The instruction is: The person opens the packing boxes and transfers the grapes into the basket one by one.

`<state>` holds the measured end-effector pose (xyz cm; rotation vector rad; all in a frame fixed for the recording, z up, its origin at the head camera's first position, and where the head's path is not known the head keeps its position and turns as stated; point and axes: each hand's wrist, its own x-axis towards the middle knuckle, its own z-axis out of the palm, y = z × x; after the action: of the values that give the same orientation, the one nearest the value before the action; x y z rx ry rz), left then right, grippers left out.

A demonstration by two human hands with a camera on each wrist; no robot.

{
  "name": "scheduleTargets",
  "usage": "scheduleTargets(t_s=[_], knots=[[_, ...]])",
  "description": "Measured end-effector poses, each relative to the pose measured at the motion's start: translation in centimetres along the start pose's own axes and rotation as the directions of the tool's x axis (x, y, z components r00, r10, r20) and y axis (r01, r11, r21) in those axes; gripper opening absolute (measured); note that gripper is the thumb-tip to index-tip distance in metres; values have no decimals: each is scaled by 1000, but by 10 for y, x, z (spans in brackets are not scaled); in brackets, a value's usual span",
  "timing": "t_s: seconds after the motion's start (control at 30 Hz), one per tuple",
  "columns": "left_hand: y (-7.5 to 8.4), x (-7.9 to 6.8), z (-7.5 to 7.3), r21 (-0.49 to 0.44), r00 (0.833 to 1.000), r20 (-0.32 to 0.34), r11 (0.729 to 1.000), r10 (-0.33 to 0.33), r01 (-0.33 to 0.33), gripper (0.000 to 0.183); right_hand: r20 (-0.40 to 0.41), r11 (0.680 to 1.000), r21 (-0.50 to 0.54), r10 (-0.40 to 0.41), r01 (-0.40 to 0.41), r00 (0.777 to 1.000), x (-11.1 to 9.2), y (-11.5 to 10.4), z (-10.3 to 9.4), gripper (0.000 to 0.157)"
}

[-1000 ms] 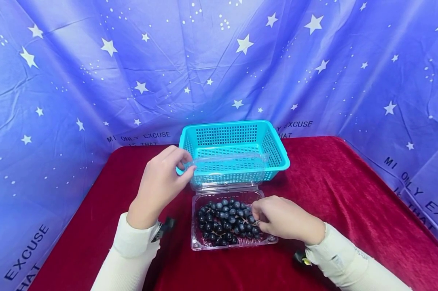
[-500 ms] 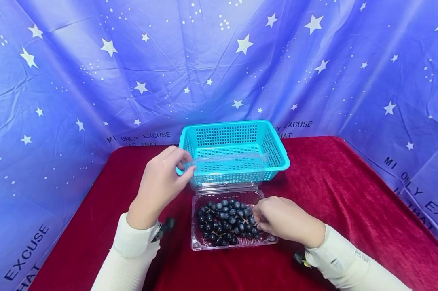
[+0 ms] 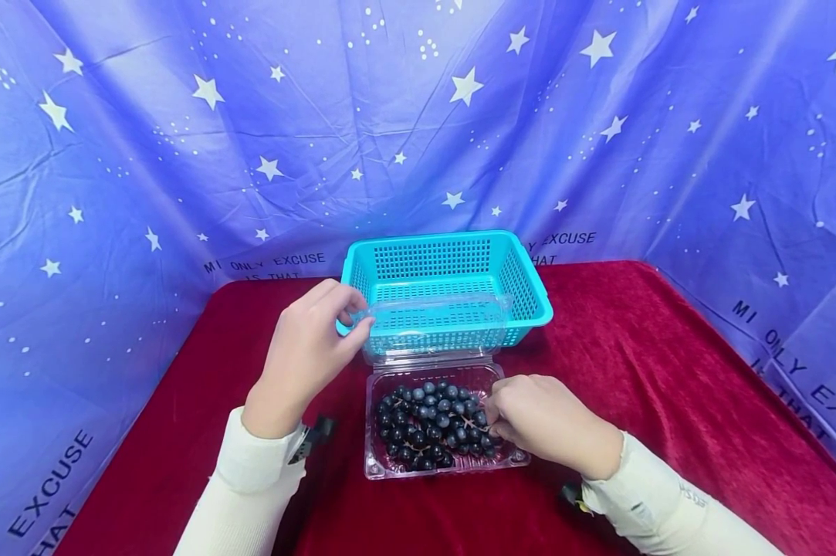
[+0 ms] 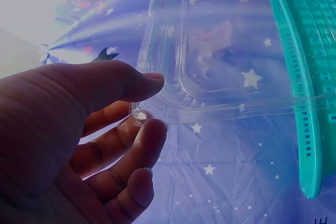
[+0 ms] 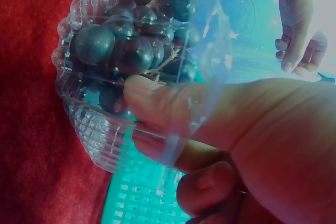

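A hinged clear plastic box lies open on the table, full of dark grapes on brown stems. Its raised lid leans back over the near side of a turquoise basket. My left hand pinches the lid's left corner between thumb and fingers, as the left wrist view shows close up. At the box's right end my right hand reaches in, thumb and finger pinching at the stem of the grapes. The right wrist view looks through the clear wall; the exact pinch point is partly hidden by the thumb.
Directly behind the box stands the turquoise mesh basket, its inside visible. Dark red velvet covers the table. A blue curtain with stars hangs close behind and along both sides.
My right hand has shifted very slightly to the right at the grape stem. The left hand and the lid have stayed where they were.
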<state>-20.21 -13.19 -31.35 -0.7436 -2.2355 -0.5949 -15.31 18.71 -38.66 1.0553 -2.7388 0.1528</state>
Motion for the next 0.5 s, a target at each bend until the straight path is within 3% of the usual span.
scheduleTargets(t_s=[0.3, 0.5], knots=[[1, 0, 0, -10, 1000, -9, 1000, -1, 1, 15, -15, 999, -4, -32, 32, 999, 0, 0, -6, 21], [1, 0, 0, -10, 1000, -4, 1000, -2, 2, 15, -50, 999, -2, -52, 52, 997, -1, -1, -11, 27]])
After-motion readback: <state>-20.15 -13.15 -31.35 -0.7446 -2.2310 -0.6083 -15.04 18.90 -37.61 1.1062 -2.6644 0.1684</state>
